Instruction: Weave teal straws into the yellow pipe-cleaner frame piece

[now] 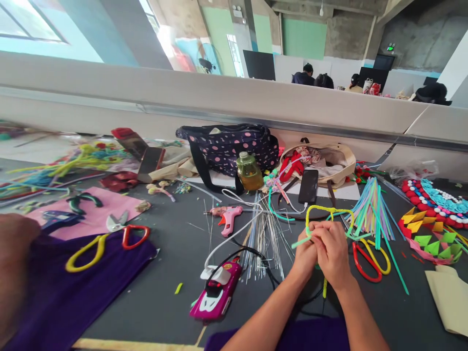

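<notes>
Item 1: my left hand (306, 249) and my right hand (333, 248), lower centre-right of the frame, pressed together over the dark counter (168, 297). Both are clenched on a yellow pipe cleaner (329, 210), whose loop rises just above the knuckles; a short yellow tail shows below the hands. A pale green strand pokes out to the left of my left hand; I cannot tell which fingers pinch it.

Item 2: red-and-yellow-handled scissors (369, 261), flat on the counter just right of my right hand.

Item 3: bundle of pastel straws (371, 207), fanned out above the scissors, right of centre.

Item 4: pink glue gun (229, 218), centre of the frame, with a sheaf of thin silver wires (265, 239) beside it.

Item 5: magenta toy car (217, 295), lower centre, a black cable lying across it.

Item 6: black phone (309, 186), above my hands, leaning on a beige tote bag (340, 158).

Item 7: polka-dot bag (234, 146), upper centre, with a small bottle of yellow liquid (249, 171) in front of it.

Item 8: purple cloth (73, 287), lower left, carrying a second pair of scissors (106, 241).

Item 9: another person's hand (14, 253), blurred, at the far left edge.
</notes>
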Demonstrator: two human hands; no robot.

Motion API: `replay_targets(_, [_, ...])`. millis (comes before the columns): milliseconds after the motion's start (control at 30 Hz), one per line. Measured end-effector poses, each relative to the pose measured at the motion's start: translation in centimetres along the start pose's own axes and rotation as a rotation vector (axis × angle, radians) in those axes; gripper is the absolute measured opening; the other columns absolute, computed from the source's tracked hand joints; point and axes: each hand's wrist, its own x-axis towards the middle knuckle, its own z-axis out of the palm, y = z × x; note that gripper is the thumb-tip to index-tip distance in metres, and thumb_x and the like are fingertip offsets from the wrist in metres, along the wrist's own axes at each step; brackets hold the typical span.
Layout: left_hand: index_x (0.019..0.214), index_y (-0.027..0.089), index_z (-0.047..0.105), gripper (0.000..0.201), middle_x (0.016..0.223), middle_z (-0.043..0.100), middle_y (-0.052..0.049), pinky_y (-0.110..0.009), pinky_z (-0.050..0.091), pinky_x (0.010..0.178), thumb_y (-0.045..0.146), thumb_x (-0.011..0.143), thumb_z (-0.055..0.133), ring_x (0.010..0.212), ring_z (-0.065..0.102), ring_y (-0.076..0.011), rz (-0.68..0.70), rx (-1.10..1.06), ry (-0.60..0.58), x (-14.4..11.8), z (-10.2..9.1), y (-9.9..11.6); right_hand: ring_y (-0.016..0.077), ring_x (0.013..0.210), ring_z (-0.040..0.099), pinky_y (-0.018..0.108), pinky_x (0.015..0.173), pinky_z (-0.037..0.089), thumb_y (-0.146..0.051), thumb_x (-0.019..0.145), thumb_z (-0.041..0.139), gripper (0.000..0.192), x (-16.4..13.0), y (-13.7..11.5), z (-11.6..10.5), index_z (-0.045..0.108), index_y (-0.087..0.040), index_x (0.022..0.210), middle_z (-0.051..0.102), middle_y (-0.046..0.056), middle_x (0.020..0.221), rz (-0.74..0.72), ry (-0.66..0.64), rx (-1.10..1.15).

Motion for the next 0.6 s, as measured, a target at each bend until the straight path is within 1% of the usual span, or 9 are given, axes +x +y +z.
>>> replay_targets(167, [0.087, 0.015, 0.063, 0.026, 0.080, 0.066, -0.004, -0.024, 0.046, 0.064, 0.022, 0.064, 0.074, 0.068, 0.060, -0.0147, -0.116, -0.230, -0.024, 0.3, -0.6, 0.6, 0.0182, 0.090, 0.053, 0.036, 0.079, 0.044, -0.014, 0.091, 0.047, 0.017, -0.4, -0.5, -0.4, 0.062, -0.024, 0.093, 0.058, 0.005, 0.095, -0.101, 0.011, 0.075])
replay_targets(233, [0.087, 0.015, 0.063, 0.027, 0.083, 0.068, -0.005, -0.024, 0.047, 0.065, 0.021, 0.063, 0.075, 0.071, 0.062, -0.0154, -0.120, -0.287, 0.001, 0.3, -0.7, 1.1, 0.0193, 0.094, 0.054, 0.038, 0.082, 0.045, -0.017, 0.091, 0.049, 0.017, -0.5, -0.3, -0.5, 0.063, -0.024, 0.099, 0.059, 0.006, 0.100, -0.096, -0.017, 0.090])
replay_targets(300, [0.088, 0.016, 0.064, 0.028, 0.086, 0.070, -0.006, -0.025, 0.048, 0.067, 0.021, 0.063, 0.076, 0.073, 0.064, -0.0161, -0.129, -0.305, 0.029, 0.3, -0.7, 1.5, 0.0200, 0.095, 0.056, 0.039, 0.083, 0.045, -0.021, 0.091, 0.049, 0.017, -0.7, 0.2, -0.6, 0.062, -0.024, 0.102, 0.060, 0.006, 0.101, -0.037, 0.003, 0.129])
replay_targets(333, [0.088, 0.016, 0.064, 0.027, 0.088, 0.070, -0.006, -0.025, 0.049, 0.069, 0.021, 0.064, 0.076, 0.075, 0.064, -0.0164, -0.135, -0.308, 0.040, 0.3, -0.7, 1.6, 0.0197, 0.093, 0.057, 0.038, 0.082, 0.046, -0.023, 0.091, 0.049, 0.016, -0.8, 0.6, -0.6, 0.062, -0.023, 0.101, 0.062, 0.006, 0.097, 0.023, 0.051, 0.152])
replay_targets(367, [0.088, 0.016, 0.065, 0.027, 0.090, 0.071, -0.007, -0.027, 0.049, 0.071, 0.022, 0.065, 0.076, 0.076, 0.065, -0.0169, -0.142, -0.313, 0.046, 0.3, -0.7, 1.8, 0.0186, 0.088, 0.058, 0.036, 0.079, 0.046, -0.025, 0.091, 0.050, 0.014, -0.9, 1.1, -0.7, 0.062, -0.022, 0.095, 0.062, 0.004, 0.091, 0.117, 0.147, 0.169])
replay_targets(433, [0.087, 0.016, 0.065, 0.025, 0.092, 0.071, -0.007, -0.028, 0.050, 0.074, 0.023, 0.066, 0.077, 0.078, 0.066, -0.0177, -0.150, -0.332, 0.051, 0.3, -0.6, 2.0, 0.0168, 0.079, 0.058, 0.033, 0.073, 0.047, -0.032, 0.089, 0.053, 0.015, -1.1, 2.2, -0.9, 0.061, -0.020, 0.089, 0.061, 0.003, 0.082, 0.371, 0.392, 0.200])
replay_targets(533, [0.085, 0.016, 0.066, 0.026, 0.092, 0.071, -0.007, -0.030, 0.050, 0.075, 0.024, 0.064, 0.078, 0.080, 0.066, -0.0191, -0.164, -0.384, 0.050, 0.4, -0.6, 2.1, 0.0122, 0.069, 0.055, 0.025, 0.063, 0.045, -0.040, 0.081, 0.063, 0.026, -1.0, 4.0, -1.4, 0.058, -0.019, 0.095, 0.058, 0.000, 0.082, 0.656, 0.690, 0.384])
replay_targets(567, [0.085, 0.016, 0.066, 0.026, 0.092, 0.071, -0.007, -0.030, 0.051, 0.075, 0.024, 0.063, 0.079, 0.081, 0.067, -0.0196, -0.171, -0.403, 0.048, 0.4, -0.6, 2.1, 0.0099, 0.065, 0.052, 0.023, 0.059, 0.043, -0.040, 0.077, 0.067, 0.030, -0.8, 4.6, -1.6, 0.057, -0.020, 0.097, 0.056, -0.002, 0.080, 0.719, 0.743, 0.476])
replay_targets(600, [0.084, 0.016, 0.066, 0.026, 0.093, 0.071, -0.007, -0.030, 0.051, 0.075, 0.024, 0.063, 0.079, 0.081, 0.067, -0.0201, -0.181, -0.417, 0.045, 0.4, -0.7, 2.1, 0.0081, 0.061, 0.050, 0.021, 0.056, 0.041, -0.040, 0.074, 0.071, 0.034, -0.7, 5.0, -1.8, 0.057, -0.021, 0.098, 0.055, -0.004, 0.079, 0.782, 0.750, 0.579])
